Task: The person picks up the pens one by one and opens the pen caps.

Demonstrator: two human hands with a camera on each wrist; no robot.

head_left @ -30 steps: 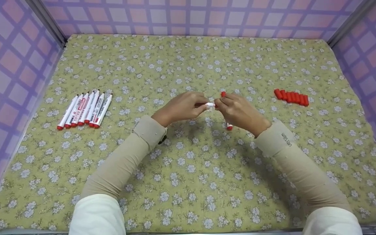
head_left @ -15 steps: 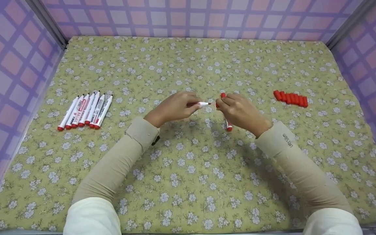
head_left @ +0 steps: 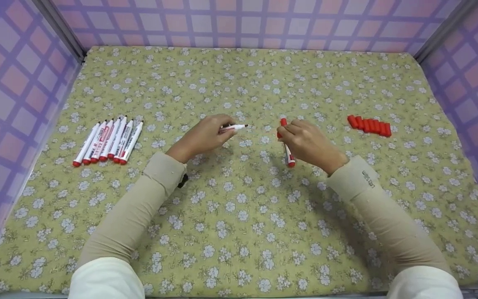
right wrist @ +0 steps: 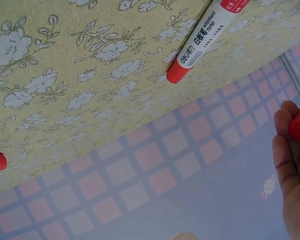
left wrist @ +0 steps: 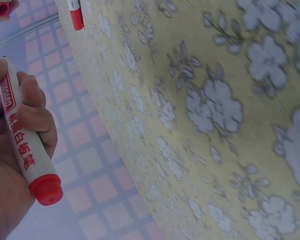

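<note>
Left of the capped marker (head_left: 288, 154), left hand (head_left: 201, 137) gripped a bare-tipped marker (head_left: 234, 127); right hand (head_left: 305, 143) pinched the red cap (head_left: 283, 122). Risked inking the cloth (head_left: 239, 216) if dropped.

Both forearms are stretched forward. The left hand (head_left: 204, 136) and right hand (head_left: 305, 142) are held apart, fingers curled in a grip.
</note>
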